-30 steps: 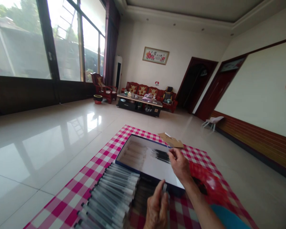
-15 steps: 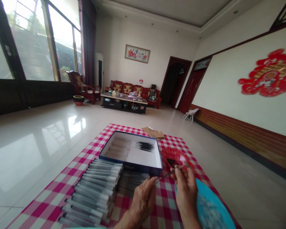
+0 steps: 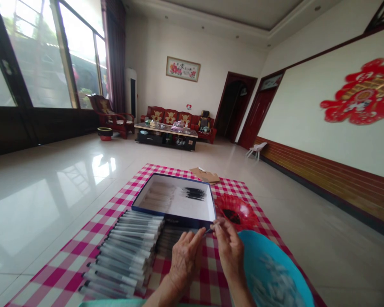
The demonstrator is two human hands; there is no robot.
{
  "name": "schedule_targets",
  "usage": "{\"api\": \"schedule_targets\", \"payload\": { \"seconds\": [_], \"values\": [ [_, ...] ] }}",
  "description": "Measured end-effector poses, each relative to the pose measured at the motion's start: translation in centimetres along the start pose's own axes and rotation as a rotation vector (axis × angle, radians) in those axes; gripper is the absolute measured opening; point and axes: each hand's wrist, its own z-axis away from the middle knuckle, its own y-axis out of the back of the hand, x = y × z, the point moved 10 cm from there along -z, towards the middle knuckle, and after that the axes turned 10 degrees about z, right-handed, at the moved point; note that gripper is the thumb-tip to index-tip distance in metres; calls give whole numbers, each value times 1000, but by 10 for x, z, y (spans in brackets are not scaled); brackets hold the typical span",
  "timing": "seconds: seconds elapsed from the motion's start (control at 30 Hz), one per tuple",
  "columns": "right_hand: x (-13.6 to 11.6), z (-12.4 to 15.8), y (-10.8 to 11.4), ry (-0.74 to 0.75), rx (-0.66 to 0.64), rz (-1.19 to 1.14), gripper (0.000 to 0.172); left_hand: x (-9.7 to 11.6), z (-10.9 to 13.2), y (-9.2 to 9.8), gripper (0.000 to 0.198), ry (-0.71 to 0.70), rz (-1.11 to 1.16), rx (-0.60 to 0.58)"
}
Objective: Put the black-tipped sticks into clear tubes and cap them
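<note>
My left hand (image 3: pixel 185 254) and my right hand (image 3: pixel 228 248) almost meet over the front edge of the box. Both are closed in a pinch on a thin dark rod (image 3: pixel 208 231), which looks like a pen refill; fingers cover most of it. Left of them is a thick row of clear pens (image 3: pixel 128 247) with dark ends. More dark, slim pieces (image 3: pixel 169 242) lie between that row and my left hand. The shallow blue-edged box (image 3: pixel 196 209) holds pale slender pieces (image 3: pixel 158 196) on its left and black ones (image 3: pixel 194 193) on its right.
A red scalloped dish (image 3: pixel 248 213) with small dark pieces is beyond my right hand. Nearer stands a turquoise basin (image 3: pixel 252 243) of whitish translucent small parts (image 3: pixel 275 279). Brown cardboard (image 3: pixel 208 175) lies at the far end of the pink checked tablecloth (image 3: pixel 115 200).
My right hand has moved left and closer to my left hand. Less of the thin rod shows between them now. The view has shifted slightly.
</note>
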Motion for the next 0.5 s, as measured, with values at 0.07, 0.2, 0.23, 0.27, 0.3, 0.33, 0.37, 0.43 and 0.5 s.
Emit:
{"api": "schedule_targets", "payload": {
  "seconds": [0.07, 0.2, 0.23, 0.27, 0.3, 0.33, 0.37, 0.43, 0.5],
  "values": [
    [5, 4, -8, -27, -34, 47, 33, -5, 1, 0, 39, 17, -26, 24],
    [12, 9, -20, -86, -67, 49, 37, -9, 3, 0, 38, 34, -72, 54],
    [13, 10, -22, -93, -68, 47, 36, -9, 4, 0, 39, 33, -80, 57],
    [15, 10, -23, -99, -71, 47, 36, -9, 4, 0, 39, 32, -84, 59],
    [17, 11, -25, -104, -75, 49, 35, -9, 4, -1, 40, 29, -84, 57],
    [20, 12, -27, -105, -81, 49, 34, -8, 4, -1, 41, 24, -81, 52],
    [22, 13, -28, -103, -87, 45, 33, -8, 4, -1, 41, 22, -77, 47],
    [24, 17, -32, -86, -100, 29, 31, -9, 4, -1, 41, 30, -70, 40],
    [24, 22, -34, -59, -102, 19, 28, -10, 4, 0, 39, 45, -60, 39]
  ]
}}
